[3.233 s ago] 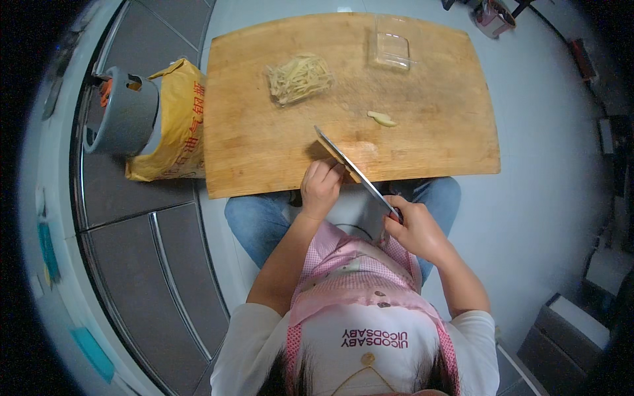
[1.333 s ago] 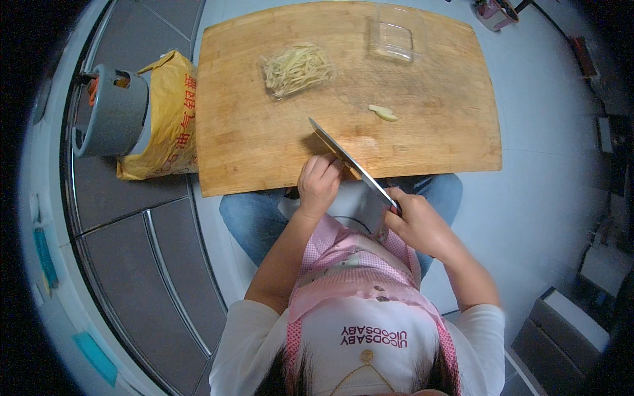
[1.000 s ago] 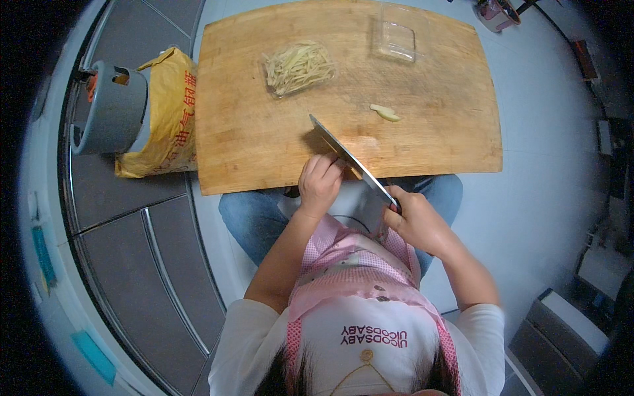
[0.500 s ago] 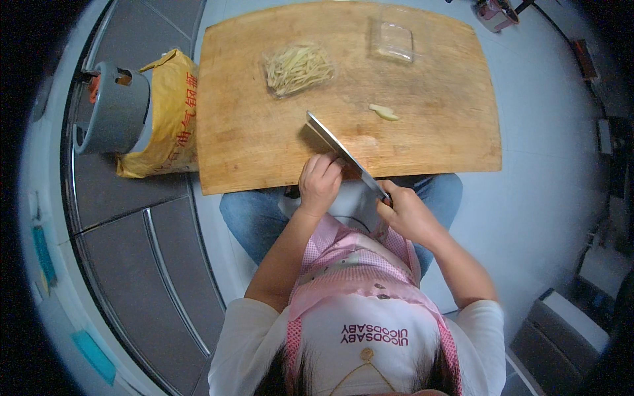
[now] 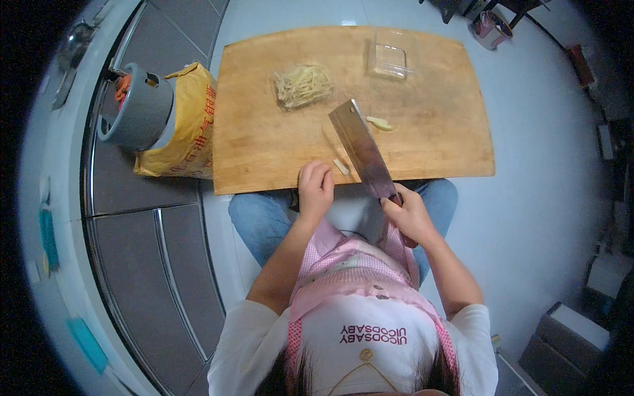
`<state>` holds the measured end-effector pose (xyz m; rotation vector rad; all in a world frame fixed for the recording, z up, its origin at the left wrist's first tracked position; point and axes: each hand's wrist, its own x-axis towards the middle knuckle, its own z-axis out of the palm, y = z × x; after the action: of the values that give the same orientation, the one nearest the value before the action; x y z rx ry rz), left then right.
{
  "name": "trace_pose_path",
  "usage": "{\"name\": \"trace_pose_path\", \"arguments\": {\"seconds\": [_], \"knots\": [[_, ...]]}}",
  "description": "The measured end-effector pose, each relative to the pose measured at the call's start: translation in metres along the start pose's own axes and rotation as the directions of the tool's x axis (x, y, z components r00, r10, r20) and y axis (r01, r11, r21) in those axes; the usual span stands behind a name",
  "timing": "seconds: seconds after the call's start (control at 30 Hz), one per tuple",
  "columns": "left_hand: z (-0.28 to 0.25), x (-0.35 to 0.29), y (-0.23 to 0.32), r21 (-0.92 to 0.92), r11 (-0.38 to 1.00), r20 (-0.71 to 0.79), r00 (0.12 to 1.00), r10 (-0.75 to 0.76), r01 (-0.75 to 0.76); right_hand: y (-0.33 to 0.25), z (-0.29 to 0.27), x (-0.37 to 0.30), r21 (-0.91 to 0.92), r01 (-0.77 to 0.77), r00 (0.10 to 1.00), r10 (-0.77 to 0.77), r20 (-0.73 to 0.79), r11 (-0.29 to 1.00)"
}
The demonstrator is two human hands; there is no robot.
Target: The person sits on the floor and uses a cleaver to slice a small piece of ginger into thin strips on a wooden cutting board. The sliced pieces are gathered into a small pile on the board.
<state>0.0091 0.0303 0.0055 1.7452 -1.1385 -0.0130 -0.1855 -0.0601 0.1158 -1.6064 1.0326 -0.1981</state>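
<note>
My right hand (image 5: 406, 214) grips the handle of a cleaver (image 5: 360, 145), whose broad blade slants up and left over the wooden board (image 5: 264, 145) with its flat side showing. Near the board's front edge rests my left hand (image 5: 316, 187), fingers curled in and nothing visible in them. Just right of its fingertips lies a small pale piece of vegetable (image 5: 341, 167). Beyond the blade, to the right, sit pale yellow vegetable pieces (image 5: 379, 123). A clear plastic tray (image 5: 290, 104) heaped with thin pale strips (image 5: 305, 84) stands farther back on the left.
A clear plastic container (image 5: 393, 63) is at the back right of the board. Left of the board stand a grey gas cylinder (image 5: 142, 109) and a yellow bag (image 5: 191, 132). Dark cabinet fronts (image 5: 139, 264) line the left; a pink bin (image 5: 492, 30) is far right.
The cleaver has lifted off and swung right, its flat side turning into view. My left hand has drawn back slightly, and the small piece now shows beside it. The whole view has shifted a little.
</note>
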Motion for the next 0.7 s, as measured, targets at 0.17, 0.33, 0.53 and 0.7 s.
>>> {"name": "trace_pose_path", "arguments": {"seconds": [0.17, 0.33, 0.53, 0.7], "knots": [[-0.008, 0.003, 0.022, -0.667, 0.434, 0.263, 0.737, -0.623, 0.605, -0.012, -0.009, -0.012, 0.355, -0.177, 0.974, 0.11, 0.199, 0.918], [-0.021, 0.021, 0.041, -0.701, -0.318, 0.713, 0.635, -0.297, 0.638, -0.011, -0.008, -0.022, 0.574, -0.317, 0.938, 0.161, 0.307, 0.755], [-0.028, 0.023, 0.041, -0.614, -0.442, 0.775, 0.606, -0.179, 0.654, -0.004, -0.006, -0.031, 0.698, -0.338, 0.932, 0.12, 0.343, 0.631], [-0.03, 0.023, 0.045, -0.588, -0.45, 0.797, 0.578, -0.178, 0.672, 0.009, -0.007, -0.034, 0.754, -0.343, 0.933, 0.107, 0.344, 0.56]]}}
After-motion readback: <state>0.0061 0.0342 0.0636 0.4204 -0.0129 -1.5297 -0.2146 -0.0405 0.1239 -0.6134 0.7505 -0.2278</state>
